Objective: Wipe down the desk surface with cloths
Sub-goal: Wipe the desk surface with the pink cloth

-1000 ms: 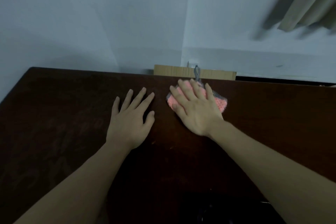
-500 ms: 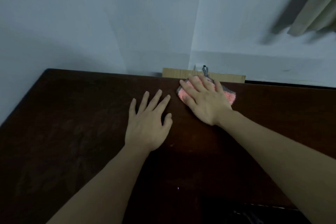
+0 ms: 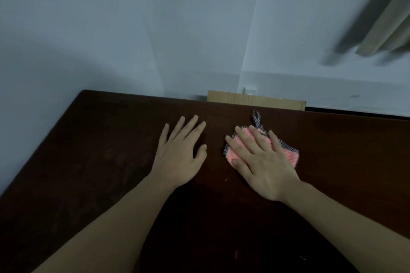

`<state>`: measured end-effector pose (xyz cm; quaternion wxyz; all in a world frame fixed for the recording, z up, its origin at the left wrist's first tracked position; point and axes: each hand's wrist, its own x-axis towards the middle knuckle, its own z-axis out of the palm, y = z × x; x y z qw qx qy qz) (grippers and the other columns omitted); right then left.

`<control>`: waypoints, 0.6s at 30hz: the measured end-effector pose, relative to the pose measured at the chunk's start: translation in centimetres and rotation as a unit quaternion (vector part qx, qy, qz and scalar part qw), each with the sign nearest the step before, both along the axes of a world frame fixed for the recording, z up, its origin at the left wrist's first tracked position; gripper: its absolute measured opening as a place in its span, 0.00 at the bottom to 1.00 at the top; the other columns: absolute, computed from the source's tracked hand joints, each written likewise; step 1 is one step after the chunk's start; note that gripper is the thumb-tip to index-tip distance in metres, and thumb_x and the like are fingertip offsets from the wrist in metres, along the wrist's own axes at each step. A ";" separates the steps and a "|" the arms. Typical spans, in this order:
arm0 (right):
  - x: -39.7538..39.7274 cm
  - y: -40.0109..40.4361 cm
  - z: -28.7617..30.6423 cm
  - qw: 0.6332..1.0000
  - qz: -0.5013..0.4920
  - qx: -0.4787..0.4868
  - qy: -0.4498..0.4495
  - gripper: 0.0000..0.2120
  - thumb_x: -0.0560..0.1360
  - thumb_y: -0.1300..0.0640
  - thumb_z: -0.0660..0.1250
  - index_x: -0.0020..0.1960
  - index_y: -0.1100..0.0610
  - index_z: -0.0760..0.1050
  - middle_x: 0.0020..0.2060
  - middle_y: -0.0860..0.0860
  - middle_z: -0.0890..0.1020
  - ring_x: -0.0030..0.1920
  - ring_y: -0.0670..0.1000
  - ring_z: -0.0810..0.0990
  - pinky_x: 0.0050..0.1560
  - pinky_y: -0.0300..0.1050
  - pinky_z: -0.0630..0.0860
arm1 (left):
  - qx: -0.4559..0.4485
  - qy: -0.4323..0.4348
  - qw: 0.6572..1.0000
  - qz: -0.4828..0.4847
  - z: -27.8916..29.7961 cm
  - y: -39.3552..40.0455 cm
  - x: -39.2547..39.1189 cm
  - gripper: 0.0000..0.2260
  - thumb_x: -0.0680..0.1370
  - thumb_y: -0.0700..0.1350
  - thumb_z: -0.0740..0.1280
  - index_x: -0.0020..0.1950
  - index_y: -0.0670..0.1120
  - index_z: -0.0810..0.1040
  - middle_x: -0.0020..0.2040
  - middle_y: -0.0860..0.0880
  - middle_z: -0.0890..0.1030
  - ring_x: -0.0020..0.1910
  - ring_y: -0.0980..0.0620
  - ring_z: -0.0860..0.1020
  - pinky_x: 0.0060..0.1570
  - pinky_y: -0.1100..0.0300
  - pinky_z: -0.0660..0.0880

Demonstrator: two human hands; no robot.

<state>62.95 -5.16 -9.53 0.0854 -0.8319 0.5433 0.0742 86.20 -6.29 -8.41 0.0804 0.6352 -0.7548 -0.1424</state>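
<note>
Head view: pink cloth pressed flat under right hand.

Two bare forearms are seen, each ending in a bare hand. No sleeve is worn on either arm as far as the lower edge of the view, where both arms are cut off. The left hand is shown from the back, with four fingers and a thumb visible and the nails cut short. The right hand is likewise shown from the back, its knuckles and tendons faintly marked and its nails short.
</note>
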 end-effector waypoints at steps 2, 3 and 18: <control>0.2 -1.1 -0.1 1.000 0.003 -0.006 0.001 0.27 0.82 0.37 0.32 0.80 0.37 0.33 0.80 0.43 0.33 0.79 0.51 0.30 0.78 0.60 0.31 | 0.009 -0.021 1.000 0.021 -0.5 0.1 1.9 0.26 0.85 0.57 0.53 0.83 0.58 0.51 0.83 0.58 0.47 0.81 0.55 0.41 0.79 0.48 0.38; 0.4 -1.9 -0.1 1.000 0.005 -0.008 0.002 0.27 0.83 0.37 0.33 0.80 0.38 0.33 0.80 0.43 0.34 0.80 0.51 0.30 0.78 0.60 0.32 | 0.014 -0.025 0.999 0.037 -0.9 0.3 2.6 0.26 0.85 0.57 0.53 0.83 0.58 0.51 0.83 0.57 0.47 0.81 0.54 0.41 0.79 0.48 0.38; 3.7 -4.8 0.3 1.000 -0.004 0.006 0.003 0.34 0.76 0.35 0.26 0.81 0.40 0.35 0.81 0.44 0.36 0.81 0.53 0.34 0.78 0.63 0.35 | 0.001 -0.024 0.998 0.061 -2.2 0.4 3.0 0.26 0.84 0.59 0.50 0.82 0.60 0.50 0.83 0.58 0.47 0.82 0.54 0.42 0.80 0.47 0.40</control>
